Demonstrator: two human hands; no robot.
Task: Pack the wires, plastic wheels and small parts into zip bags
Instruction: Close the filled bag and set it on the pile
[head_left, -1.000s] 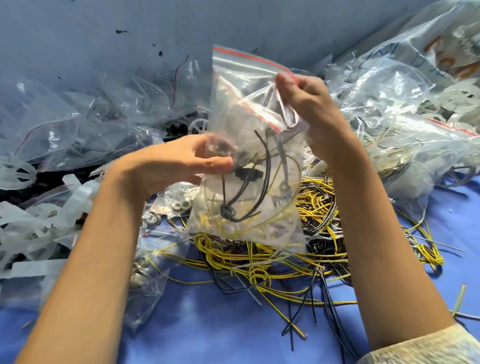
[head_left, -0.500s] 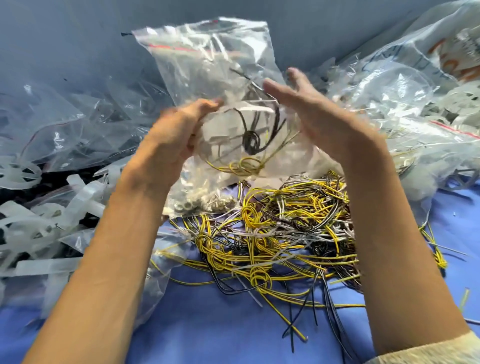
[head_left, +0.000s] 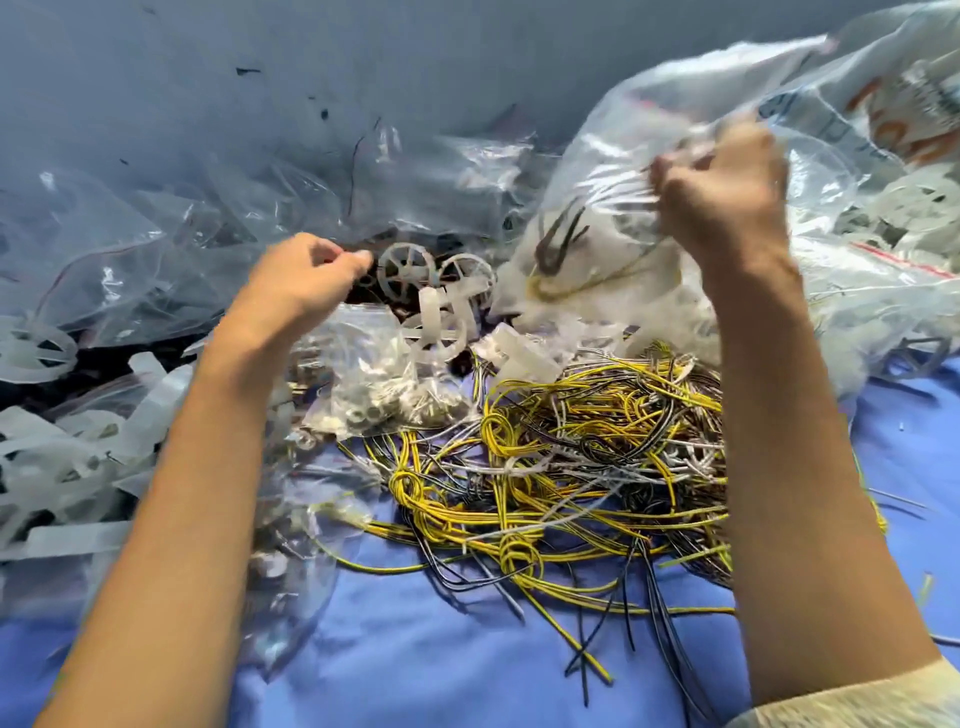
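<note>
Looks like a small packing workshop: heaps of yellow and black wires (head_left: 571, 467), white plastic wheels (head_left: 408, 270), a bag of small parts (head_left: 374, 384) and many clear zip bags (head_left: 130, 249) spread over a blue cloth (head_left: 415, 649).

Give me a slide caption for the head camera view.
Right hand grips a filled zip bag; left hand hovers by plastic wheels, behind a tangle of wires.

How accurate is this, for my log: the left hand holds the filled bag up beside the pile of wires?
Wrong hand. In the head view, the right hand holds the filled bag up beside the pile of wires.
</note>
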